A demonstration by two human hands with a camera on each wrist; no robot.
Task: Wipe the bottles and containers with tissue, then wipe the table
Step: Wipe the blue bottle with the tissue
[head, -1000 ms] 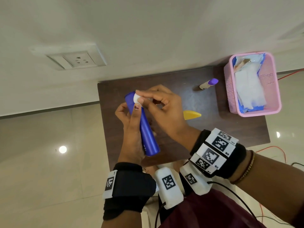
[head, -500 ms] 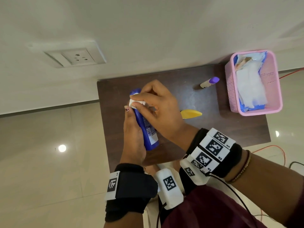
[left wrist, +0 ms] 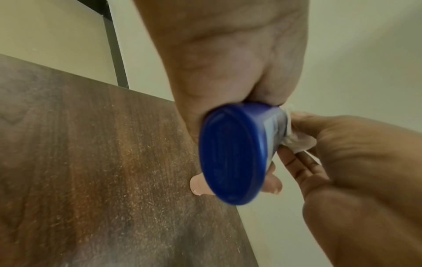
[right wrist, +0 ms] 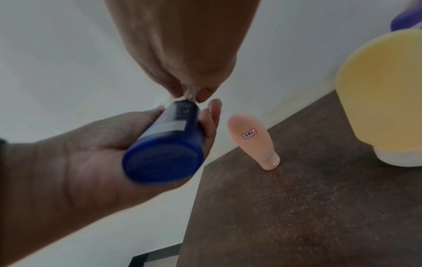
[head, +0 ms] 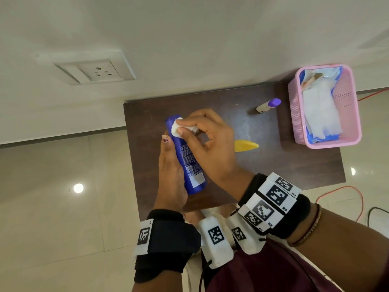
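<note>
Blue bottle (head: 185,152) held above the counter (head: 273,163) left of the pink basket (head: 325,106), left hand (head: 171,175) grip clasping its body, right hand (head: 210,148) grip pinching tissue (head: 175,128) against its upper end.

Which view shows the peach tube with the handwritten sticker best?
The right wrist view: the peach tube stands cap-down on the table, sticker readable. The left wrist view shows only its cap behind the blue bottle; in the head view the hands hide it.
</note>
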